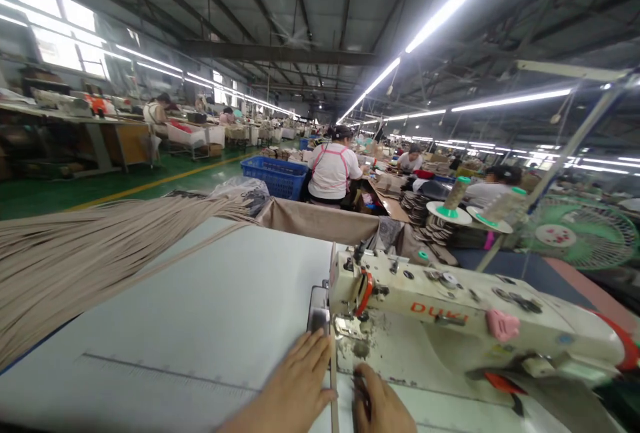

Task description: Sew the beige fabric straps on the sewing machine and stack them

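strip (333, 379), thin and beige, runs between the two hands and up to the sewing machine (450, 313). left hand (295, 386) lies flat on the table (200, 299), fingers together, tips touching the strip. right hand (383, 406) rests just beside the strip's other edge, fingers partly curled; whether it pinches anything i cannot tell. well left of the left hand lies a bundle (75, 253) of like strips. beyond the machine: thread cones (456, 194), a fan (575, 233), a seated person (333, 169).
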